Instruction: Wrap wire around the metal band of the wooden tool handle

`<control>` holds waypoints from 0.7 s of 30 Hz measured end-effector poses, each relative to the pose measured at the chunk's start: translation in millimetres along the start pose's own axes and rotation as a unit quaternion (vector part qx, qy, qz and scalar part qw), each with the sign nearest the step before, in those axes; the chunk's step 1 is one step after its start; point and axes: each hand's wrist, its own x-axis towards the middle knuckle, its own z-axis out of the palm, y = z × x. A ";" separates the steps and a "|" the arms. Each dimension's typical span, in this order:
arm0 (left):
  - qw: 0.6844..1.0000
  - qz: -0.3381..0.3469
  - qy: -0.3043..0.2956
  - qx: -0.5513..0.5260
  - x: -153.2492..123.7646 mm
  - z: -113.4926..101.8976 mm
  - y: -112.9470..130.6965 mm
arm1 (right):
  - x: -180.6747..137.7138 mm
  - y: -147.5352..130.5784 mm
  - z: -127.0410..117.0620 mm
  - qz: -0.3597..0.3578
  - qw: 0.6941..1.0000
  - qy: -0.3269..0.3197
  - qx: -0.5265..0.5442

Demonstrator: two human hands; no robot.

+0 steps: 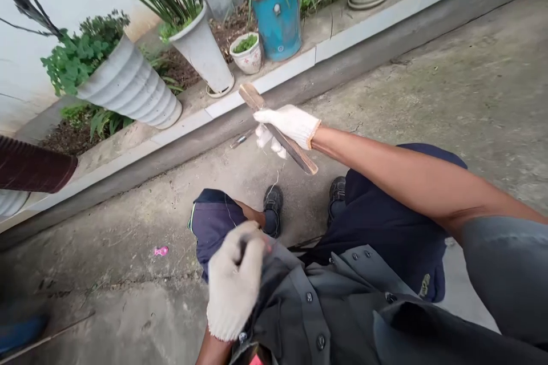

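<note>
Near edge: grey button shirt (325,302), dark shorts (385,222), 2 dark shoes (273,205) on concrete floor (428,85).

Left hand (234,279), white knit glove, fingers curled in at shirt front near left knee. Blurred; looks pinched on something small, possibly the thread end, cannot tell for sure. Right hand (287,125), same glove type, extended far from body, clamped around wooden stick (278,130) at roughly mid-length. Hands well apart.

Stick location: in the air above floor, ahead of shoes, just short of grey kerb (265,100). Long axis diagonal: far end points up-left toward white ribbed pot (203,51) and small white pot (247,52); near end points down-right toward right knee. Both ends clear of the glove. Thin pale thread (276,174) hangs from grip area, trailing down toward the lap.

Doing it well, as judgement:
- Keep grip centred on stick so neither end levers out.
- Hold stick axis steady, roughly square to thread run, so thread lays on without sliding off an end.
- Keep light tension between the 2 hands; slack thread likely snags on shirt buttons or glove knit.
- Gloves cut feel, so watch the thread rather than trust touch.

Elsewhere: blue pot (278,20) far, large ribbed pot (128,82) far left, pink scrap (161,251) on floor left of knee.
</note>
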 end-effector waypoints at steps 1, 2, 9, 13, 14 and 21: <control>0.998 0.017 0.059 0.013 2.2 0.2 0.9 | -0.7 -0.1 -0.1 0.001 1.000 0.001 -0.002; 0.994 0.037 0.097 0.022 6.5 1.1 0.7 | -1.5 -0.3 -0.1 0.005 1.000 0.000 -0.002; 0.952 0.177 -0.056 0.242 68.2 28.8 -10.3 | -7.7 -2.9 3.4 0.048 0.998 -0.032 0.016; 0.938 0.210 -0.147 0.233 75.8 38.1 -4.3 | -4.1 -0.6 2.2 0.050 0.998 -0.029 0.017; 0.934 0.220 -0.166 0.226 73.1 36.7 -2.5 | -2.8 0.3 1.2 0.045 0.999 -0.020 0.014; 0.944 0.268 -0.159 0.106 35.5 -20.3 15.6 | 0.3 8.6 1.5 -0.020 0.999 0.038 -0.024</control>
